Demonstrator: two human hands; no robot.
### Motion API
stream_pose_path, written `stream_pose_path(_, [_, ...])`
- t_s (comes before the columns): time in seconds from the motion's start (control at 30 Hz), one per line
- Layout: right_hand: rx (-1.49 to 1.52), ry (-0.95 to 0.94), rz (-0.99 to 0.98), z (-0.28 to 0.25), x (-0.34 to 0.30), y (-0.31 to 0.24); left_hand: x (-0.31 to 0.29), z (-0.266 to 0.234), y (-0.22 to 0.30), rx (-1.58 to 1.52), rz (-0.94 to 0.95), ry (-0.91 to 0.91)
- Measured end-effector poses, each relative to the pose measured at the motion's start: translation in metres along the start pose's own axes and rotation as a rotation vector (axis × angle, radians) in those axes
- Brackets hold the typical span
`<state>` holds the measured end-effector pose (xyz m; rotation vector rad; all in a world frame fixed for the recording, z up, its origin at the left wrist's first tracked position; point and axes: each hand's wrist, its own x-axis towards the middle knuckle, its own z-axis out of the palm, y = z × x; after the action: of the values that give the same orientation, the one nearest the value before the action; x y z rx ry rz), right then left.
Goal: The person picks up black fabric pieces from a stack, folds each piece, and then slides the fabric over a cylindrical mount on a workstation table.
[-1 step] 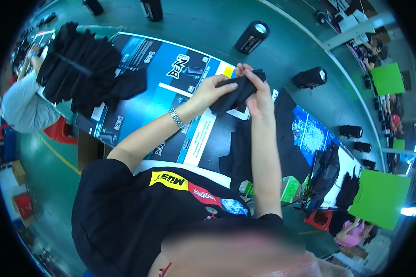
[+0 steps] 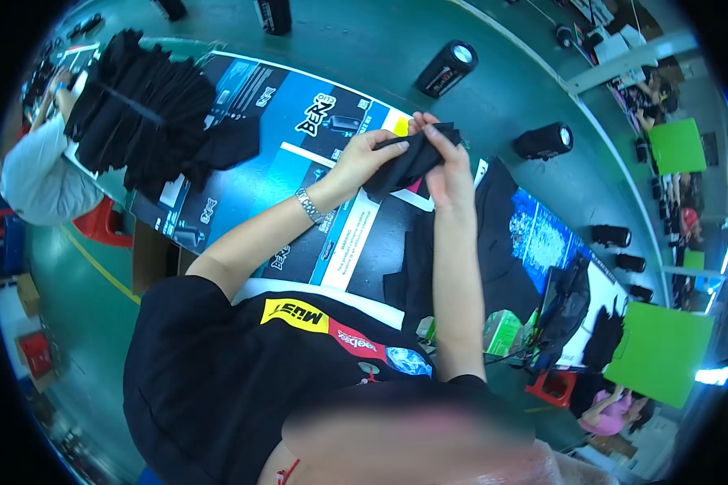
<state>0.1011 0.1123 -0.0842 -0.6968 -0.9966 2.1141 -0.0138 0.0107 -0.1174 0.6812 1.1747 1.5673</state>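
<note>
Both my hands hold a folded piece of black cloth (image 2: pixel 398 171) above the table. My left hand (image 2: pixel 362 164), with a metal watch band at the wrist, grips its left side, thumb on top. My right hand (image 2: pixel 451 168) pinches the upper right part between thumb and fingers. Part of the cloth is hidden behind the fingers. More flat black cloth pieces (image 2: pixel 429 267) lie beneath and beside my right forearm. To the left, a tall heap of black cloth pieces (image 2: pixel 133 121) is bound by a strap.
Printed cardboard sheets (image 2: pixel 259 174) cover the table. Black cylindrical speakers (image 2: pixel 447 69) stand beyond its far edge, another speaker (image 2: pixel 543 141) to the right. Green and white boxes (image 2: pixel 503 333) sit near my right elbow. A person in a grey top (image 2: pixel 44 178) is at far left, near a red stool (image 2: pixel 103 224).
The view has shifted slightly. Both hands keep their hold on the black cloth, with only a small move of the right fingers.
</note>
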Motion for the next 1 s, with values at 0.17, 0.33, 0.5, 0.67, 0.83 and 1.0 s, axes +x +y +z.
stream_pose_path(0.17, [0.003, 0.003, 0.086, -0.003, -0.018, 0.035, -0.004, -0.023, -0.007, -0.195, -0.013, 0.076])
stream_pose_path(0.33, [-0.049, 0.094, -0.047, -0.012, -0.016, 0.033, -0.003, -0.023, -0.012, -0.078, 0.146, 0.138])
stream_pose_path(0.5, [-0.271, 0.265, -0.193, -0.016, -0.013, 0.027, 0.000, -0.020, -0.007, 0.348, 0.456, 0.175])
stream_pose_path(0.67, [-0.451, 0.207, -0.116, -0.001, -0.019, 0.028, 0.001, -0.015, -0.017, 0.178, 0.216, 0.002])
stream_pose_path(0.83, [-0.170, 0.483, -0.163, -0.018, -0.010, 0.021, 0.004, -0.022, -0.003, -0.225, 0.162, 0.240])
stream_pose_path(1.0, [-0.164, 0.264, -0.365, -0.012, -0.019, 0.009, 0.006, -0.027, 0.010, -0.288, 0.177, 0.272])
